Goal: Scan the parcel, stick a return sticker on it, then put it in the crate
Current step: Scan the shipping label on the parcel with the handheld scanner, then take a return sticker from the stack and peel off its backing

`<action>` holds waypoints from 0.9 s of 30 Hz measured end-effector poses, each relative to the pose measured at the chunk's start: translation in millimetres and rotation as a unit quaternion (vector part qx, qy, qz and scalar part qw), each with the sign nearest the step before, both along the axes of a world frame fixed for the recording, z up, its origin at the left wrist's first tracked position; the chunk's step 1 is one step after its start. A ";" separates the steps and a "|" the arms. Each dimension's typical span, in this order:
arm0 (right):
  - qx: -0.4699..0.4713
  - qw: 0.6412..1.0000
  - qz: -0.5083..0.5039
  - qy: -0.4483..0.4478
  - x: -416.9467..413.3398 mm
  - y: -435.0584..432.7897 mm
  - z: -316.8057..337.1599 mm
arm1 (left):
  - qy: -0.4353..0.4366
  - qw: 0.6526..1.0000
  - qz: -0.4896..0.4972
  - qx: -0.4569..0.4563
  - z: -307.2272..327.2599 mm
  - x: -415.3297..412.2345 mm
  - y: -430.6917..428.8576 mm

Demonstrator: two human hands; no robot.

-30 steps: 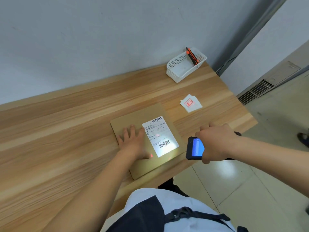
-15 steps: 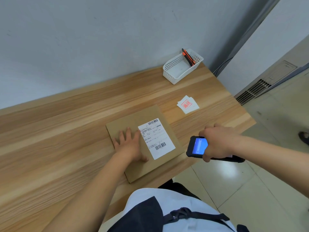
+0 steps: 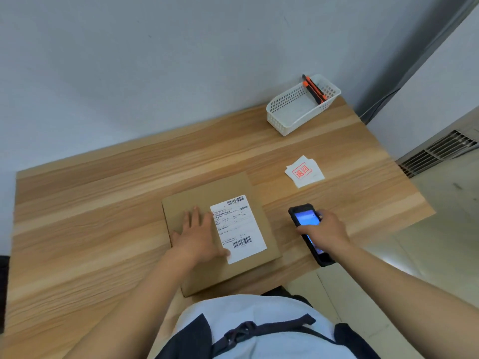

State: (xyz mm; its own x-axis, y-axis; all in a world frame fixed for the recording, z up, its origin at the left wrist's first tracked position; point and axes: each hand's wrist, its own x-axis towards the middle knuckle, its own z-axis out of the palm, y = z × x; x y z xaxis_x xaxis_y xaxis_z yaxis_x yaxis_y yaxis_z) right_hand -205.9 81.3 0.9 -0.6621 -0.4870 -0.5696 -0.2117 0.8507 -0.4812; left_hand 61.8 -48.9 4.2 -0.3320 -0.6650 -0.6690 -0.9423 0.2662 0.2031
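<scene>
A flat brown cardboard parcel (image 3: 261, 255) lies near the table's front edge, with a white shipping label (image 3: 237, 226) on its right half. My left hand (image 3: 198, 237) rests flat on the parcel's left part, fingers spread, thumb touching the label. My right hand (image 3: 328, 229) grips a black handheld scanner (image 3: 304, 220) with a lit blue screen, low over the table just right of the parcel. A small stack of white return stickers (image 3: 304, 172) with red print lies beyond the scanner. No crate is in view.
A white perforated basket (image 3: 293, 117) holding an orange and black utility knife (image 3: 313, 89) stands at the table's back right corner by the wall. The wooden table (image 3: 90, 229) ends just right of the scanner. A floor vent (image 3: 438, 151) is at far right.
The scanner's light on the label has gone out. My right hand has carried the scanner from beyond the table's front edge to low over the table beside the parcel. My left hand stays on the parcel.
</scene>
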 end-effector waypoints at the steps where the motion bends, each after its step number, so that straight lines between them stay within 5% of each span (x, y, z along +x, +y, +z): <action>1: 0.014 0.999 0.019 0.029 -3.2 0.0 -13.3 | -0.002 1.000 0.009 -0.008 0.3 -3.5 2.9; 8: 0.069 0.989 0.077 0.106 -6.0 0.2 -64.6 | 0.000 0.997 0.057 -0.052 -4.6 -13.3 12.1; 27: 0.035 0.994 0.048 0.092 -25.0 -13.8 -77.0 | 0.038 0.988 0.139 -0.055 -7.1 -15.9 17.7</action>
